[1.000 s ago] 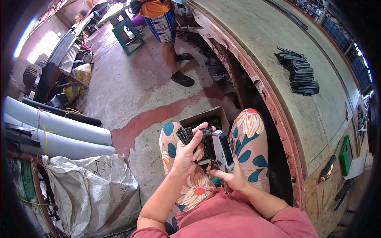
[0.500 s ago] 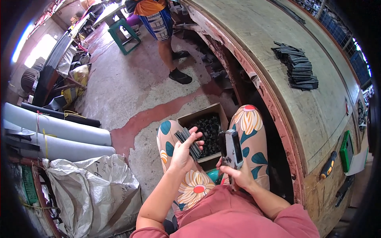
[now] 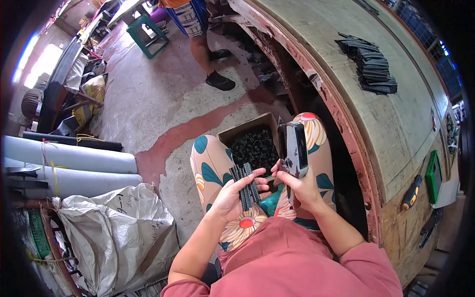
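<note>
Above my lap, my left hand (image 3: 228,199) is closed around a small bundle of dark ribbed strips (image 3: 246,184), thumb on top and fingertips showing beyond them. To its right, my right hand (image 3: 303,190) grips a grey and black hand tool that looks like a plier stapler (image 3: 295,148), its head pointing away from me. The strips and the tool are apart. Just past both hands, an open cardboard box (image 3: 274,134) between my knees holds many small black looped pieces (image 3: 251,147). The tool's lower handle is partly hidden by my fingers.
On the right, a worktable (image 3: 341,94) carries a pile of dark strips (image 3: 373,67), a screwdriver (image 3: 411,192) and a green case (image 3: 432,178). At left lie grey rolls (image 3: 74,154) and a white sack (image 3: 118,232). Another person (image 3: 195,29) stands ahead near a green stool (image 3: 147,37).
My left hand has moved a little right and turned, so the strips now lie closer to the stapler-like tool and point more straight ahead. The whole view has shifted slightly.
</note>
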Action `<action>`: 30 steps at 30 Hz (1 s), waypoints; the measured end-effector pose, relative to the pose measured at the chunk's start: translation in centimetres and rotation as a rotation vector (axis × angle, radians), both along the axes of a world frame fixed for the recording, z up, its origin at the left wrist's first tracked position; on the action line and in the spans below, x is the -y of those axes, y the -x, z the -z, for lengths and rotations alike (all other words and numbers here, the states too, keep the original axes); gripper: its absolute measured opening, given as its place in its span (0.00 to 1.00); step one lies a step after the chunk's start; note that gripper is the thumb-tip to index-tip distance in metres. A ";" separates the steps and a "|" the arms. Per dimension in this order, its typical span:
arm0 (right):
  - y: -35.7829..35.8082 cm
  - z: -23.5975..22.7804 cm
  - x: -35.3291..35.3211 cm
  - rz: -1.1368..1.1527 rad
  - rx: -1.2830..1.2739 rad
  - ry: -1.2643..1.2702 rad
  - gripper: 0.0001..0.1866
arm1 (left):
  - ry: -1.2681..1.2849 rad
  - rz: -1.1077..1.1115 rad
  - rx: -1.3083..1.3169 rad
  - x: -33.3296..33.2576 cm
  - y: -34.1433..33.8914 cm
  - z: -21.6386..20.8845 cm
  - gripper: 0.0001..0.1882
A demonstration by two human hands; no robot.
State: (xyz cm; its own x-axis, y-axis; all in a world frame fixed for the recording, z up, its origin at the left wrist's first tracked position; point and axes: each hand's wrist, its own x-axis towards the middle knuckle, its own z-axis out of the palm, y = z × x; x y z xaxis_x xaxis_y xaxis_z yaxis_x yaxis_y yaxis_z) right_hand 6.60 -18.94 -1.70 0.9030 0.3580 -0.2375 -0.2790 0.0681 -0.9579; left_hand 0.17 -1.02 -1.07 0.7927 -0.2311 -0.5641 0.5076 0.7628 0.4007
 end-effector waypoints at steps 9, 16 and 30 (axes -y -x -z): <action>-0.2 0.5 -0.1 0.002 0.026 0.040 0.08 | -0.213 0.088 0.079 1.5 0.5 -0.8 0.16; -0.4 -0.1 -0.9 0.001 -0.022 0.076 0.09 | -0.396 0.106 0.076 2.4 0.7 -1.0 0.15; -2.9 -2.2 -0.8 0.002 -0.081 -0.025 0.12 | -0.858 0.065 0.194 1.4 1.8 -1.1 0.15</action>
